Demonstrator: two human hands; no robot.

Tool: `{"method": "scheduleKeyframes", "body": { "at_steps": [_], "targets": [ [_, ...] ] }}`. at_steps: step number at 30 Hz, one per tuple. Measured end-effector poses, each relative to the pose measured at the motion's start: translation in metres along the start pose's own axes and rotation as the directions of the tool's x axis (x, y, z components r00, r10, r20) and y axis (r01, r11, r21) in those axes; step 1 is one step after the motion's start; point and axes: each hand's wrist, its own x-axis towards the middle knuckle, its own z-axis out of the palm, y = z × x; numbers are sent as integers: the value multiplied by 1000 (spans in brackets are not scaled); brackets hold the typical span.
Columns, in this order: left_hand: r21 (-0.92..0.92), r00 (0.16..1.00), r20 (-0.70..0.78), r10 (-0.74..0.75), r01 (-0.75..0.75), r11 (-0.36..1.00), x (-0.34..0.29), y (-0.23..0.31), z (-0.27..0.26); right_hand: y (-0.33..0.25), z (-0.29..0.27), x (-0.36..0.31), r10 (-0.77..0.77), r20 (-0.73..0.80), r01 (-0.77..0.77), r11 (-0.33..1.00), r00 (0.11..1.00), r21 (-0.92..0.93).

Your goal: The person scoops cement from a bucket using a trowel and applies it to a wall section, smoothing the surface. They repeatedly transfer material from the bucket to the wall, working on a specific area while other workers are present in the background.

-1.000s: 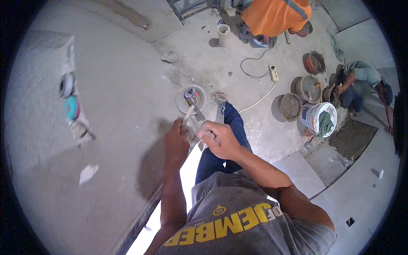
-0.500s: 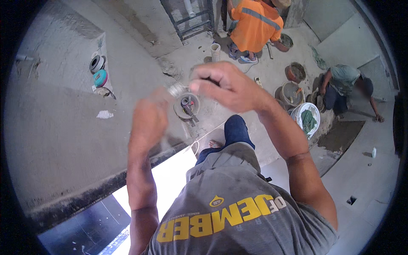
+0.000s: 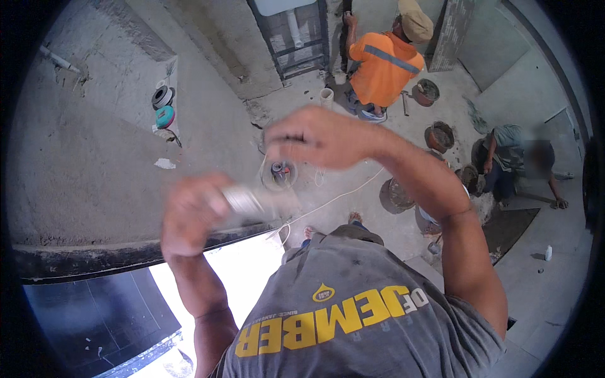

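Observation:
My left hand (image 3: 192,211), blurred by motion, is closed round a spool wound with pale, shiny line (image 3: 242,200). Up and to the right of it, my right hand (image 3: 321,140) has its fingers curled and pressed together. Whatever those fingers pinch is too small and smeared to make out. The two hands are apart, raised in front of my chest. Below my right hand stands a round container (image 3: 279,176) with dark tools in it, partly hidden by the hand.
A pale cord (image 3: 340,205) runs across the floor near my feet. On the left ledge lie a dark reel (image 3: 162,96) and a teal one (image 3: 165,117). A person in an orange shirt (image 3: 384,69) crouches ahead, another person (image 3: 513,151) kneels right. Mortar buckets (image 3: 440,137) stand between them.
My left hand has moved down and left, bringing the spool into clearer sight. My right hand has shifted slightly left and down. The view has tilted, and the orange-shirted person shows more fully.

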Motion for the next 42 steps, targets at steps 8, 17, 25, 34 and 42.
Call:
{"method": "scheduleKeyframes", "body": {
  "at_steps": [8, 17, 25, 34, 42],
  "targets": [
    [-177, 903, -399, -157, 92, 980, -5, 5, 20, -2, 1, -5, -132, 99, 132, 991, 986, 7],
    [75, 969, -249, 3, 16, 997, 11, 10, 20, -5, -13, -10, -106, 183, 104, 994, 977, 15],
    [336, 875, -483, 37, 146, 930, 43, 6, 45, -4, -7, -12, -26, -52, 26, 1000, 998, 1],
    [584, 982, -179, 56, 61, 809, 51, -6, 46, 16, -31, -34, 176, -91, -139, 937, 980, 322],
    [155, 979, 157, 131, -156, 976, 68, 18, 47, 39, -34, -53, 93, -101, -70, 975, 990, 212]
  ]
}}
